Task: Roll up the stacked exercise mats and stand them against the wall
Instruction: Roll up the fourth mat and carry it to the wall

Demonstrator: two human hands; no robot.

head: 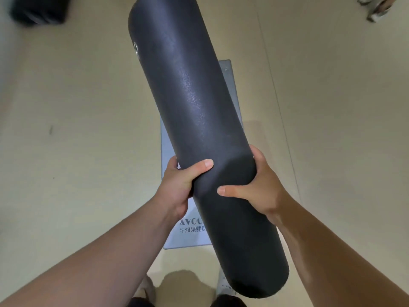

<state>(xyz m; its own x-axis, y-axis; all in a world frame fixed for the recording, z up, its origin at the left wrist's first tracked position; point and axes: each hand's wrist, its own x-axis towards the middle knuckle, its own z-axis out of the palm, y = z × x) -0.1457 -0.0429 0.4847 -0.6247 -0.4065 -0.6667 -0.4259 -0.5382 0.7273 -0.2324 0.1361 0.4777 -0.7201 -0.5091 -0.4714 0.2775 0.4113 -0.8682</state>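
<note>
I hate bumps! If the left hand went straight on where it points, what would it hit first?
The left hand meets the rolled black mat it grips; beyond, probably the grey mat.

Rolled mat (pixel 199 120) matte black; flat mat (pixel 230 89) grey w/ dark lettering; floor (pixel 77 129) beige.

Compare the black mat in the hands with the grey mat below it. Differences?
The black mat is rolled into a tube; the grey mat lies flat. The black mat is gripped by the left hand and right hand, tilted in the air; the grey mat rests on the floor. The grey mat carries printed lettering near its close end; the black mat shows only a small mark near its far end. Shared: both are exercise mats.
</note>
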